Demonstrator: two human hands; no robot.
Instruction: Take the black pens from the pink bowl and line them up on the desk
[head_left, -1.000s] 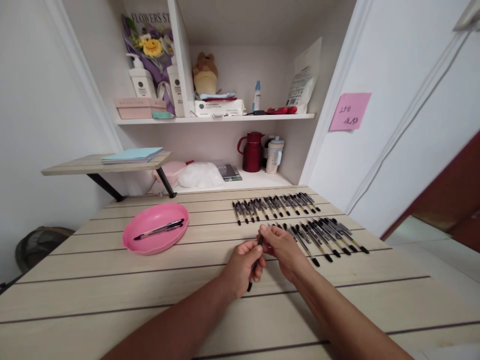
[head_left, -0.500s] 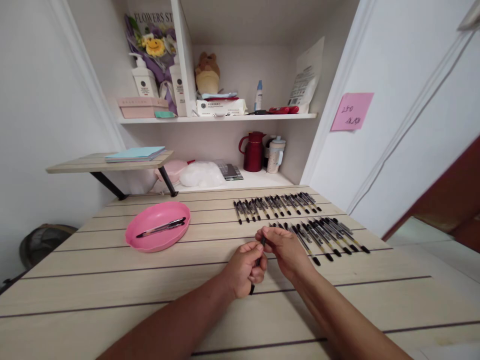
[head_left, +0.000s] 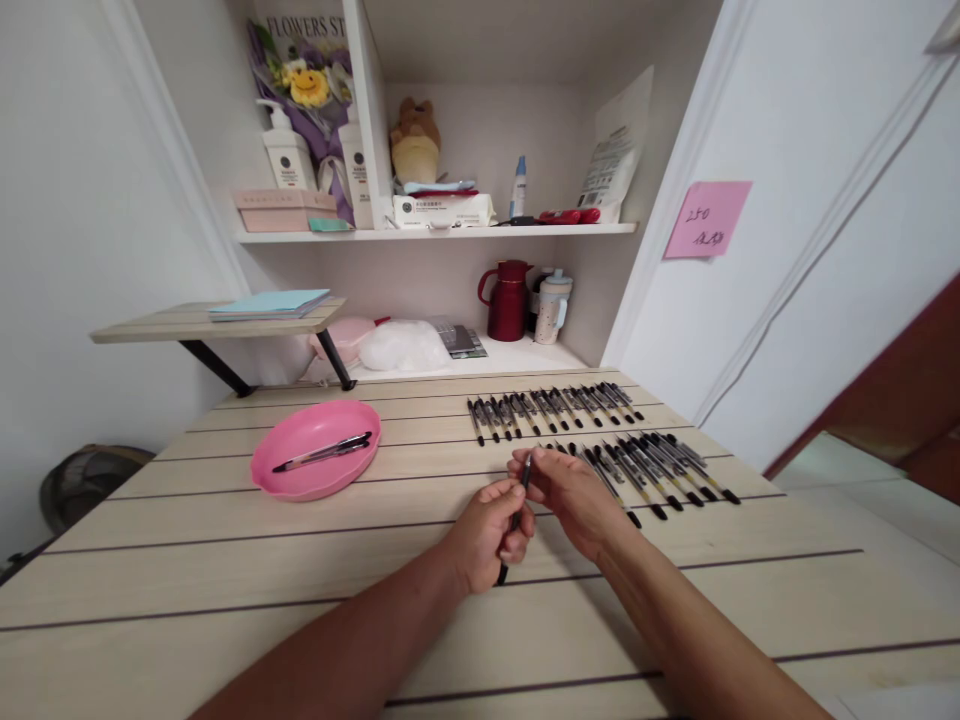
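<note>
A dark pen (head_left: 515, 518) is gripped in my left hand (head_left: 484, 540), its thumb lying along the barrel and its lower end poking out below the fist. My right hand (head_left: 570, 490) has its fingertips curled around the pen's upper end, where the pointed metallic tip shows. Partly behind my right hand lies a front row of pens (head_left: 652, 470), side by side and slanted. Farther back is a second row of pens (head_left: 555, 410). At the left, a pink bowl (head_left: 262, 470) contains a few pens (head_left: 326, 453).
The striped wooden table (head_left: 322, 550) extends on both sides of my arms. A raised wooden stand (head_left: 150, 325) with blue paper (head_left: 270, 304) is at the back left. Behind the table are a red jug (head_left: 508, 300), a cup (head_left: 553, 305) and a white shelf (head_left: 442, 236).
My right thumb has slid slightly to the right, uncovering the pen's tip. My left hand keeps its grip in nearly the same place. The bowl and the rows lie as before.
</note>
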